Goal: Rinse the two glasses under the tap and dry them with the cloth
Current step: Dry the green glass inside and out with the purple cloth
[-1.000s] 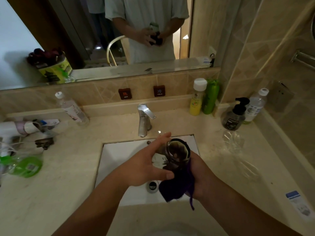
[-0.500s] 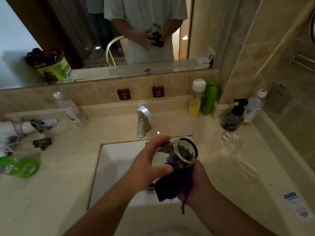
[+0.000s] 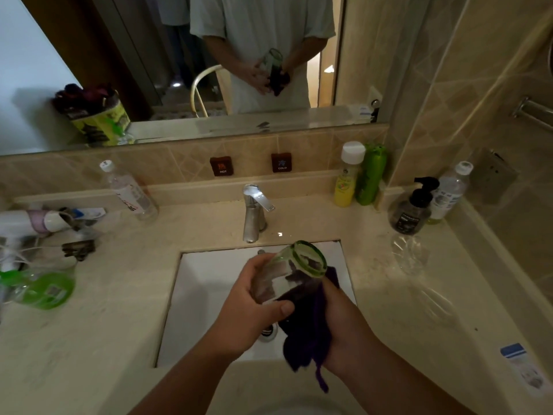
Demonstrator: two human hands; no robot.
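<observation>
Beige stone table point(image 3: 98, 339), white square sink point(image 3: 209, 295). Drying step, I'd say: green-rimmed clear glass point(image 3: 287, 274) tilted over the sink, left hand point(image 3: 251, 313) fingers wrapped round its body, right hand point(image 3: 344, 322) gripping dark purple cloth point(image 3: 305, 333) against its base. Second clear glass point(image 3: 408, 256) stands on the table, right of the sink. Next: probably wipe inside.
</observation>
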